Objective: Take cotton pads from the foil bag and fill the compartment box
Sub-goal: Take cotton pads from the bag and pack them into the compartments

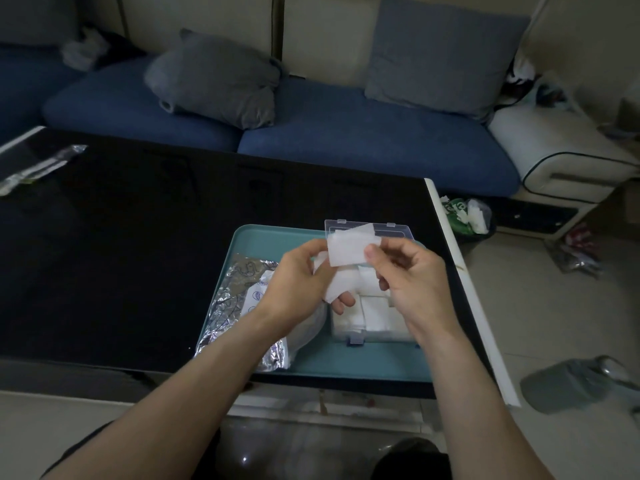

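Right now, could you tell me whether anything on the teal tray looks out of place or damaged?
Only the crumpled silver foil bag: it overhangs the teal plastic tray's left edge onto the black table. Nothing looks spilled.

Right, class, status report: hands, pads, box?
Left hand grips pad stack; right hand pinches one cotton pad. Compartment box open, partly filled. Foil bag beside it. Nothing blocking.

Two bare forearms reach in from the bottom edge, uncovered from elbow to wrist, with no sleeve reaching that far. The left hand (298, 282) and the right hand (412, 285) wear no gloves. At the bottom edge, dark clothing (412, 459) shows between and beside the arms.
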`<state>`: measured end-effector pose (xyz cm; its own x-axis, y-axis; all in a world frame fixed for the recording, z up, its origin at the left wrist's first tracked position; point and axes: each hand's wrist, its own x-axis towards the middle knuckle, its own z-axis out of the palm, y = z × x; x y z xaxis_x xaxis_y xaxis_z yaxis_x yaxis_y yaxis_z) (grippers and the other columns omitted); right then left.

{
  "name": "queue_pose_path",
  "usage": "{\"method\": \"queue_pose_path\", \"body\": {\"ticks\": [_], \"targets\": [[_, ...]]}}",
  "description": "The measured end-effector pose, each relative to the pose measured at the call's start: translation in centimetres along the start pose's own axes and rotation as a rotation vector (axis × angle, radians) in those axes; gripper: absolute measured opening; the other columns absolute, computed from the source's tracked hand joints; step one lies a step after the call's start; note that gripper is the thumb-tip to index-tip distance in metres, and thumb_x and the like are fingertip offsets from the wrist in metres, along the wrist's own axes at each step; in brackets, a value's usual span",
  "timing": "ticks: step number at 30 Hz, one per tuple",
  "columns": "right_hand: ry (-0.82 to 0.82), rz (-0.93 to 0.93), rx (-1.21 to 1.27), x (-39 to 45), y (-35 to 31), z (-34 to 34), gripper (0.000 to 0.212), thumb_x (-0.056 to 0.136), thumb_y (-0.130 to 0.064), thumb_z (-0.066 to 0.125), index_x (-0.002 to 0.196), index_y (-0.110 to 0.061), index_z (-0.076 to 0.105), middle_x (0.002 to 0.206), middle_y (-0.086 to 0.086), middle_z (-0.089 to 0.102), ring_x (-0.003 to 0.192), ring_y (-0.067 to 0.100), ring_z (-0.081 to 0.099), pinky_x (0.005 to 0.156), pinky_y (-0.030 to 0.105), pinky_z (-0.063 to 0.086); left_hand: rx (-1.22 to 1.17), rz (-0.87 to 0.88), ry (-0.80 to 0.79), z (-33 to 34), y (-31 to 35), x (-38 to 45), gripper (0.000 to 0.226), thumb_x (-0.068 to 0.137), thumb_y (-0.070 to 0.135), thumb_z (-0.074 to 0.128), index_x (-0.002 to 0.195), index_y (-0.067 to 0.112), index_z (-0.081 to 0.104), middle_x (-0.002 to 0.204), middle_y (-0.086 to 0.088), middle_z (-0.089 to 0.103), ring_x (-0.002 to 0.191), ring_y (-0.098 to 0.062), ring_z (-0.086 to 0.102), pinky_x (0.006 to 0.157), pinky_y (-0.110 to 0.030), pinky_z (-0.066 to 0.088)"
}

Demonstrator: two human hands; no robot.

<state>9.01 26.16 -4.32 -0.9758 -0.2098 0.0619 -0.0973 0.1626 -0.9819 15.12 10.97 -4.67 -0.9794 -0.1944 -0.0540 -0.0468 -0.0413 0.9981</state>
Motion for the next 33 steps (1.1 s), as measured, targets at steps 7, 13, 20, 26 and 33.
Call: {"method": "queue_pose_path", "body": {"ticks": [7,13,20,26,33], "targets": [[-0.098,0.045,-0.196,1.0,0.4,-1.3,0.011,0.095,-0.026,0.069,0.105,-0.022,0.069,0.099,-0.003,0.071,0.092,0.015,0.068,0.077,0.032,0.057,0.119,-0.054,-0.152,0.1,-0.2,-0.4,0.017,0.103,0.01,0.049,0.117,0.009,0.058,0.063,-0.019,0.067,0.051,-0.033,0.053,0.045,-0.027,0.046],[-0.046,0.113,0.202,0.9,-1.3,-2.8,0.015,0.085,-0.022,0.076,0.097,-0.017,0.068,0.075,-0.001,0.073,0.068,0.01,0.066,0.063,0.023,0.052,0.198,-0.088,-0.016,-0.2,-0.6,0.1,0.024,0.103,0.012,0.047,0.127,0.013,0.05,0.061,-0.013,0.069,0.049,-0.032,0.058,0.043,-0.027,0.045],[-0.149,0.093,-0.224,-0.1,-0.5,-0.9,0.018,0.083,-0.021,0.081,0.096,-0.016,0.069,0.076,-0.003,0.076,0.064,0.009,0.072,0.057,0.016,0.049,-0.089,-0.125,-0.022,0.4,-0.3,0.1,0.024,0.105,0.01,0.045,0.113,-0.009,0.057,0.09,-0.03,0.071,0.07,-0.032,0.073,0.057,-0.032,0.06],[-0.12,0.001,-0.299,0.3,-0.3,-0.9,0.017,0.081,-0.023,0.083,0.095,-0.019,0.074,0.08,-0.005,0.074,0.07,0.007,0.07,0.064,0.022,0.057,-0.237,-0.207,-0.069,0.6,0.4,-0.1,0.034,0.108,0.019,0.034,0.107,-0.007,0.057,0.095,-0.035,0.068,0.072,-0.04,0.07,0.066,-0.043,0.06],[-0.188,0.089,-0.129,-0.1,-0.9,-1.5,0.015,0.083,-0.02,0.081,0.095,-0.015,0.075,0.073,-0.001,0.075,0.055,0.007,0.061,0.055,0.015,0.048,-0.087,-0.148,0.103,0.2,-0.3,0.2,0.031,0.108,0.024,0.036,0.1,0.008,0.061,0.092,-0.018,0.071,0.076,-0.03,0.071,0.055,-0.026,0.055]]}}
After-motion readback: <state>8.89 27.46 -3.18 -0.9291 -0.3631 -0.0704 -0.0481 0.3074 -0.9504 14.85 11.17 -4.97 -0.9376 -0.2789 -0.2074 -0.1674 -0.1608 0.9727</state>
